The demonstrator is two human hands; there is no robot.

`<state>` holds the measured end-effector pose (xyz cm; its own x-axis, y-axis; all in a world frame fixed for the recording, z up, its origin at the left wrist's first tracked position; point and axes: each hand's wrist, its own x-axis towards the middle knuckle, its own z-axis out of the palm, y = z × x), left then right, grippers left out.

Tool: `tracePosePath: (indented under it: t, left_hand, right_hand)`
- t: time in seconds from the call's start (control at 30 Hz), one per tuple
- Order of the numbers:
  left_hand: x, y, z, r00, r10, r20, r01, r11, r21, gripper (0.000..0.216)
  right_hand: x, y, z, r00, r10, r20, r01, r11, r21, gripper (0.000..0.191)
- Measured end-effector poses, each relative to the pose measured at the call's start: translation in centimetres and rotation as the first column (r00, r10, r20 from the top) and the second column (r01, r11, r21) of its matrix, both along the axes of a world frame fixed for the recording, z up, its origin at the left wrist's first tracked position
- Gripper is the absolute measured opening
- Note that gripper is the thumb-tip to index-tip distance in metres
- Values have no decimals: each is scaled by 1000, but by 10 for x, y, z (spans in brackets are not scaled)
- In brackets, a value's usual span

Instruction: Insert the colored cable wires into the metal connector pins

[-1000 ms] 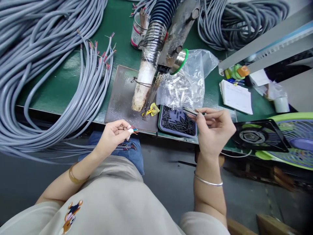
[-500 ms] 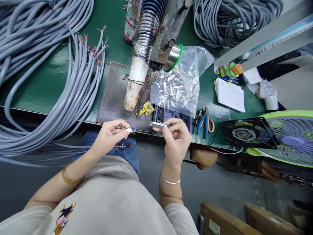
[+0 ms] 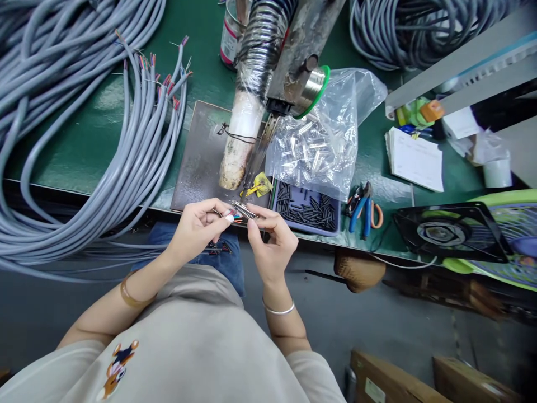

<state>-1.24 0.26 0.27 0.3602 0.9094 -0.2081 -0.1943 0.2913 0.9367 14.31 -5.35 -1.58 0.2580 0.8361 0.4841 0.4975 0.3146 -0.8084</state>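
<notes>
Fine coloured wires [image 3: 237, 218] poke out from the pinched fingertips of my left hand [image 3: 200, 228]. My right hand [image 3: 272, 239] is closed on a small metal connector [image 3: 244, 211] with a row of contacts. Wires and connector are close together at the front edge of the bench; whether they touch I cannot tell. Just beyond them is the tip of the soldering iron [image 3: 251, 173], pointing down above a dark board [image 3: 197, 162]. A yellow piece [image 3: 262, 184] lies near that tip.
A purple tray [image 3: 308, 219] of black parts sits under a clear bag [image 3: 319, 151] of metal parts. Pliers [image 3: 364, 215] and a black fan [image 3: 451, 232] are to the right. Grey cables [image 3: 96, 184] fill the left. A white-tipped hose [image 3: 240, 140] hangs over the board.
My right hand has moved left from in front of the tray, bringing the connector up to the wires. My left hand stays almost in place. The view has shifted slightly.
</notes>
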Motion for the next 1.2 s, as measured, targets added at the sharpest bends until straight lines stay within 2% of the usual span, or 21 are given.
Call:
tracePosePath:
  t: [0.23, 0.7, 0.9, 1.1, 1.2]
  left_hand:
    - [6, 3, 2, 999, 41, -5, -40, 999, 24, 17]
    - [9, 7, 2, 998, 59, -10, -58, 994, 92, 16]
    - [9, 7, 4, 998, 64, -13, -63, 995, 80, 15]
    - [9, 6, 4, 999, 46, -12, -46, 998, 44, 16]
    - [6, 6, 3, 999, 23, -35, -23, 999, 22, 16]
  right_hand:
    - [-1, 6, 0, 999, -25, 30, 23, 998, 59, 19]
    - [2, 12, 1, 988, -25, 154, -1, 986, 167, 17]
    - [2, 15, 4, 973, -56, 222, 8, 977, 212, 18]
    - [2, 11, 0, 944, -41, 327, -43, 969, 244, 22]
    - [2, 9, -1, 949, -46, 312, -28, 973, 228, 21]
